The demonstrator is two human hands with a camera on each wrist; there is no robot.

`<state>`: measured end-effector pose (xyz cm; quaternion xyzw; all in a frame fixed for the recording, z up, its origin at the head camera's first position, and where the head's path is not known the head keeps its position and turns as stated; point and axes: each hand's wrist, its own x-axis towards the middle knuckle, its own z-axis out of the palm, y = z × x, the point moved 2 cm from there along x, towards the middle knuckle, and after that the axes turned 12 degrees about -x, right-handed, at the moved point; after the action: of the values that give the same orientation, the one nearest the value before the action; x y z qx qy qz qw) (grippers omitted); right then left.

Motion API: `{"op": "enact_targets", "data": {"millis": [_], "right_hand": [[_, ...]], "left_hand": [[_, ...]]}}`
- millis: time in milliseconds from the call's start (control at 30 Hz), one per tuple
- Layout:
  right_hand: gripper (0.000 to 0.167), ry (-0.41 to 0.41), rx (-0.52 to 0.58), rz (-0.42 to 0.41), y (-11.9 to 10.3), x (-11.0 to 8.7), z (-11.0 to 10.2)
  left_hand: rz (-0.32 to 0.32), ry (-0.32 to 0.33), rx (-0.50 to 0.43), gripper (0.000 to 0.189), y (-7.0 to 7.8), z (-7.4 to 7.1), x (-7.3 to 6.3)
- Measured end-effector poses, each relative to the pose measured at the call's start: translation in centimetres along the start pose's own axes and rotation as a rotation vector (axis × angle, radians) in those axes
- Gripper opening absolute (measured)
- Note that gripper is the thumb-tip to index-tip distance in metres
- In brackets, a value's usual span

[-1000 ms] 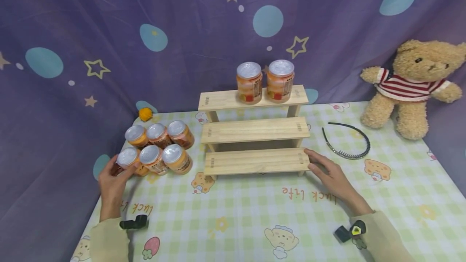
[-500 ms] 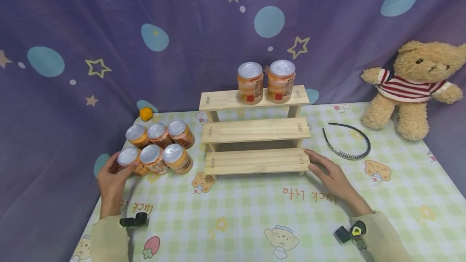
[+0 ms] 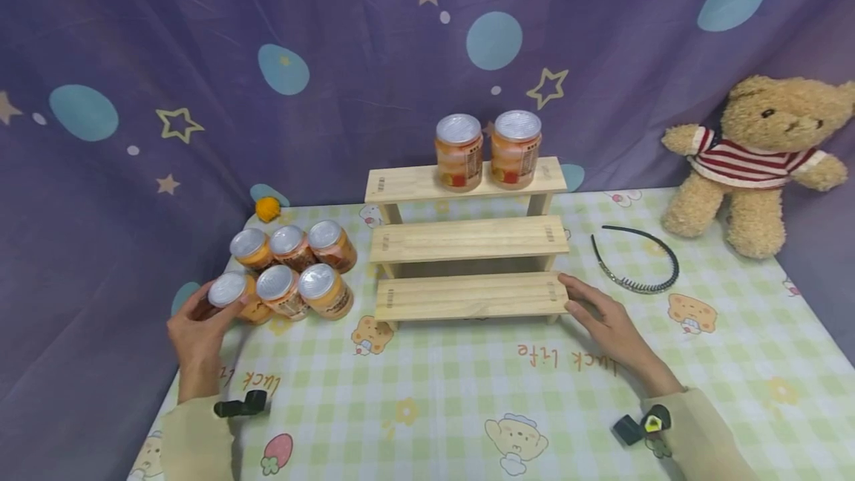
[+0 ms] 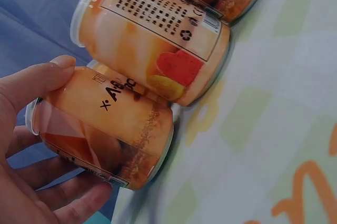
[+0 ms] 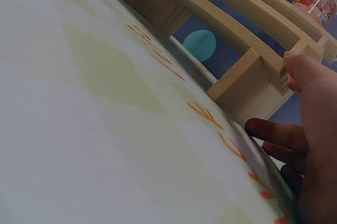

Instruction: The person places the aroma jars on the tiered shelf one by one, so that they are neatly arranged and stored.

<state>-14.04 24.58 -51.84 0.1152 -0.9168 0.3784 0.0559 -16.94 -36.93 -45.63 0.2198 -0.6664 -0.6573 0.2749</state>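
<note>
Left of the wooden rack [image 3: 467, 298], we see the left grip [image 3: 197, 332] curled round a can [image 4: 110, 125], held between thumb and fingers; the right grip [image 3: 609, 329], relaxed, touches the rack's right end.

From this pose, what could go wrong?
Lifting the held jar in the left hand could bump the neighbouring jar close beside it. The right hand touches the end of the wooden rack; a shove there might shift it and unsettle the two jars on top.
</note>
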Motion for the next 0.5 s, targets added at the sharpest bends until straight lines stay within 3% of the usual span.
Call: {"op": "enact_targets", "data": {"millis": [333, 500], "right_hand": [[0.05, -0.002, -0.005, 0.002, 0.0, 0.0, -0.1], [0.05, -0.004, 0.0, -0.004, 0.0, 0.0, 0.0]], "left_hand": [[-0.019, -0.002, -0.093, 0.061, 1.4, -1.0, -0.3], [0.003, 0.016, -0.072, 0.059, 2.6, -1.2, -0.8]]}}
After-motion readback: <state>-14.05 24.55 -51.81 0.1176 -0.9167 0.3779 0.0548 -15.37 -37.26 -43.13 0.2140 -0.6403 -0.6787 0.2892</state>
